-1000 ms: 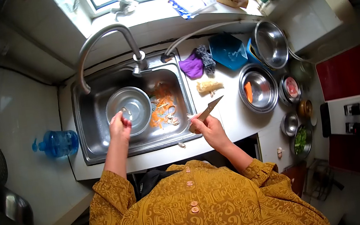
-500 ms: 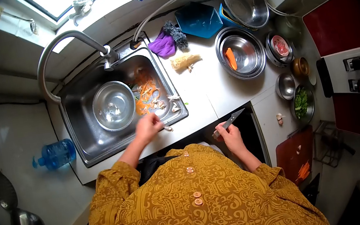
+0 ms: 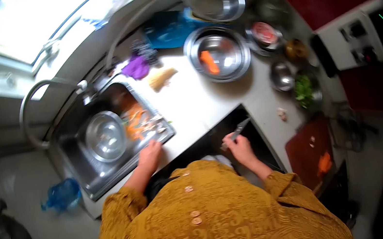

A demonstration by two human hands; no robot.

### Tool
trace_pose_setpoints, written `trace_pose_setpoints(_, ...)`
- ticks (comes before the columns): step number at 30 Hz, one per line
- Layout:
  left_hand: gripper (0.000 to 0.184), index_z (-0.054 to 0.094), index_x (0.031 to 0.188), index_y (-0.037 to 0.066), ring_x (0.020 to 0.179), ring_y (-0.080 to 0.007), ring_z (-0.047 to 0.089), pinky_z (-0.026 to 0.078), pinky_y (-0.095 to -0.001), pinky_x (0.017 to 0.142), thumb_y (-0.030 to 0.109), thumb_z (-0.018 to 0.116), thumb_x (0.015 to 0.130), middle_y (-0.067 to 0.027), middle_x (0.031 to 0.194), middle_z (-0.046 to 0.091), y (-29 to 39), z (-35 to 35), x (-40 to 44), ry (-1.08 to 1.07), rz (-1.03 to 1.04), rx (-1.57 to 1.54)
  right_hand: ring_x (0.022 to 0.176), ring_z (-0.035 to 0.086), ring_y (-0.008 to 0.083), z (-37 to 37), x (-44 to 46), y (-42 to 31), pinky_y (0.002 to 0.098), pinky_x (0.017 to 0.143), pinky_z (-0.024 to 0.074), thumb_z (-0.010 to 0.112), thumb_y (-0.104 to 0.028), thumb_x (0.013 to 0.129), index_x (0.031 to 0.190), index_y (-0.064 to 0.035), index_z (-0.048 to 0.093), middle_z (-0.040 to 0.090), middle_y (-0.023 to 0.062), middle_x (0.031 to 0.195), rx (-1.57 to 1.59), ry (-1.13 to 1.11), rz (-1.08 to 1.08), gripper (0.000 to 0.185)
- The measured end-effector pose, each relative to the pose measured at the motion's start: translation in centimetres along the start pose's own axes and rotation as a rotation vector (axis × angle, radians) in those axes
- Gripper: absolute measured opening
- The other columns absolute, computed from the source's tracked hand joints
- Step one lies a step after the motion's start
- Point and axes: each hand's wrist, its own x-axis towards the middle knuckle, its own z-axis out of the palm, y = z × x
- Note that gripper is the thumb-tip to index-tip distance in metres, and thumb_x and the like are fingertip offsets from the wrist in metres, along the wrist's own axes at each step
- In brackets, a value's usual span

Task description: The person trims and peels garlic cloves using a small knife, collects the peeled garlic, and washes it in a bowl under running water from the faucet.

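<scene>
Right of the sink (image 3: 78, 169), the right hand (image 3: 241, 147) grips the knife (image 3: 241, 128), blade slanting away; the left hand (image 3: 150, 156) is nearer the sink, its hold impossible to tell.

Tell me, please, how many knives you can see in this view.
1: the knife held in the right hand, its blade pointing away from the body. The picture is blurred, so I cannot rule out others being hidden.

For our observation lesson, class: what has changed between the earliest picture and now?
The left hand moved from over the bowl in the sink towards its front-right corner. The right hand moved right, still gripping the knife. The bowl stayed there.
</scene>
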Motion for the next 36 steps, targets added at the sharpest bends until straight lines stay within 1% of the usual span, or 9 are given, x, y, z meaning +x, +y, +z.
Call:
trace_pose_setpoints(8, 0.013, 0.049, 0.090, 0.009, 0.069, -0.0347, 0.060, 0.048, -0.0448, 0.059, 0.007, 0.054, 0.078, -0.0128, 0.084, 0.054, 2.0, -1.9, 1.8, -0.007, 0.068, 0.076, 0.059, 0.060, 0.0116, -6.6, -0.7, 4.5, 0.0258, 0.053, 0.0478, 0.061, -0.019, 0.087, 0.087, -0.0025, 0.062, 0.064, 0.0044, 0.071, 0.144, 0.332, -0.038, 0.016)
trace_pose_setpoints(10, 0.017, 0.050, 0.094, 0.011, 0.071, -0.0351, 0.059, 0.047, -0.0453, 0.060, 0.008, 0.056, 0.078, -0.0129, 0.083, 0.056, 2.6, -2.3, 3.5, 0.298, -0.063, -0.068, 0.062, 0.060, 0.0147, -8.8, -0.4, 5.7, 0.0294, 0.057, 0.0481, 0.060, -0.020, 0.087, 0.087, -0.0012, 0.060, 0.062, 0.0072, 0.070, 0.073, 0.501, -0.059, 0.019)
trace_pose_setpoints(15, 0.035, 0.052, 0.111, 0.015, 0.090, -0.0364, 0.057, 0.049, -0.0441, 0.072, 0.011, 0.064, 0.078, -0.0135, 0.105, 0.051, 5.6, -4.7, 6.6, 0.252, -0.176, -0.122, 0.065, 0.060, 0.0222, -15.6, 1.9, 9.7, 0.0333, 0.062, 0.0463, 0.051, -0.020, 0.090, 0.084, 0.0021, 0.054, 0.060, 0.0104, 0.068, 0.009, 0.838, -0.012, 0.023)
trace_pose_setpoints(17, 0.037, 0.052, 0.113, 0.015, 0.091, -0.0371, 0.056, 0.049, -0.0435, 0.074, 0.011, 0.064, 0.078, -0.0133, 0.109, 0.050, 5.6, -4.4, 7.1, 0.224, -0.166, -0.076, 0.067, 0.060, 0.0266, -18.1, 3.2, 11.9, 0.0351, 0.064, 0.0471, 0.051, -0.019, 0.089, 0.090, 0.0018, 0.054, 0.061, 0.0123, 0.070, 0.068, 0.848, 0.006, 0.021)
trace_pose_setpoints(19, 0.032, 0.054, 0.111, 0.014, 0.089, -0.0348, 0.057, 0.049, -0.0413, 0.074, 0.011, 0.063, 0.080, -0.0122, 0.106, 0.051, 3.8, -3.3, 7.4, 0.178, -0.144, -0.143, 0.071, 0.062, 0.0312, -19.6, 4.0, 10.6, 0.0383, 0.067, 0.0479, 0.052, -0.018, 0.088, 0.097, -0.0005, 0.054, 0.063, 0.0154, 0.076, -0.418, 0.859, -0.101, 0.020)
trace_pose_setpoints(24, 0.020, 0.057, 0.101, 0.010, 0.080, -0.0306, 0.059, 0.048, -0.0395, 0.070, 0.007, 0.061, 0.081, -0.0117, 0.089, 0.057, 3.1, -3.3, 8.0, 0.246, -0.111, -0.255, 0.080, 0.063, 0.0347, -19.5, 5.6, 6.4, 0.0418, 0.071, 0.0483, 0.060, -0.024, 0.084, 0.102, -0.0055, 0.056, 0.065, 0.0171, 0.087, -0.367, 0.704, 0.057, 0.026)
trace_pose_setpoints(29, 0.006, 0.058, 0.084, 0.006, 0.073, -0.0301, 0.061, 0.047, -0.0380, 0.067, 0.007, 0.062, 0.079, -0.0131, 0.079, 0.062, 1.5, -2.7, 8.4, 0.301, -0.383, -0.238, 0.080, 0.062, 0.0373, -19.3, 7.7, 10.7, 0.0422, 0.067, 0.0484, 0.063, -0.031, 0.081, 0.103, -0.0078, 0.055, 0.065, 0.0183, 0.086, -0.476, 0.717, 0.103, 0.033)
trace_pose_setpoints(35, 0.034, 0.056, 0.117, -0.002, 0.100, -0.0311, 0.059, 0.044, -0.0354, 0.093, 0.004, 0.052, 0.083, -0.0167, 0.105, 0.062, -7.7, 0.8, 7.5, 0.200, -0.781, -0.360, 0.059, 0.061, 0.0149, -17.5, 7.6, 12.9, 0.0350, 0.051, 0.0466, 0.057, -0.024, 0.089, 0.104, -0.0032, 0.053, 0.062, 0.0104, 0.074, -0.008, 0.820, -0.081, 0.025)
trace_pose_setpoints(36, 0.034, 0.056, 0.117, -0.002, 0.100, -0.0311, 0.059, 0.044, -0.0354, 0.093, 0.004, 0.052, 0.083, -0.0167, 0.105, 0.062, -8.7, 1.6, 7.1, 0.194, -0.769, -0.363, 0.072, 0.061, 0.0308, -17.9, 6.4, 11.2, 0.0403, 0.068, 0.0469, 0.055, -0.024, 0.089, 0.106, -0.0039, 0.053, 0.062, 0.0160, 0.078, -0.023, 0.834, 0.040, 0.026)
